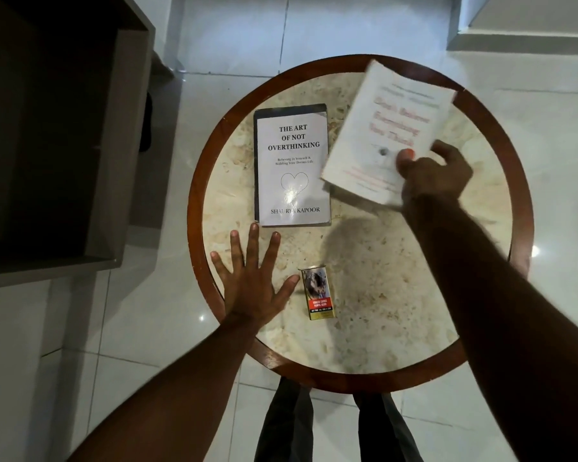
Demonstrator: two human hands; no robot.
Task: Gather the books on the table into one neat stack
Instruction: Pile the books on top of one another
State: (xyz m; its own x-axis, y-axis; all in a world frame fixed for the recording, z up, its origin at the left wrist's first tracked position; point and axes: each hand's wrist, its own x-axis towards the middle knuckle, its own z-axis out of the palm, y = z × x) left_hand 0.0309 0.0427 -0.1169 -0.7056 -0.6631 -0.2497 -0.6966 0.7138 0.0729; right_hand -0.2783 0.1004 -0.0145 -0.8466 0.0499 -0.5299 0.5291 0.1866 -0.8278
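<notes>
A round stone-topped table with a dark wooden rim point(194, 201) stands on pale glossy floor tiles point(548, 145), with a dark open-fronted cabinet point(64, 128) off its left edge, as a person seen from above works over it with bare arms. Lying flat on the left-centre of the table top is a white paperback titled "The Art of Not Overthinking" point(292, 166), square to the viewer, a dark edge showing along its left and top sides. Toward the far right of the table, a second white paperback with red lettering point(374, 128) is tilted and lifted off the surface; it is motion-blurred and its title cannot be read with confidence, and its near-left corner appears to overlap the right edge of the first book. The right hand point(431, 175) grips that book at its near-right corner, thumb on the cover and fingers curled behind. The left hand point(251, 278) rests flat on the near-left of the table, fingers spread and holding nothing, its fingertips just short of the first book's near edge. Beside its thumb, toward the table's near centre, lies a small gold-and-red cigarette packet point(317, 293).
</notes>
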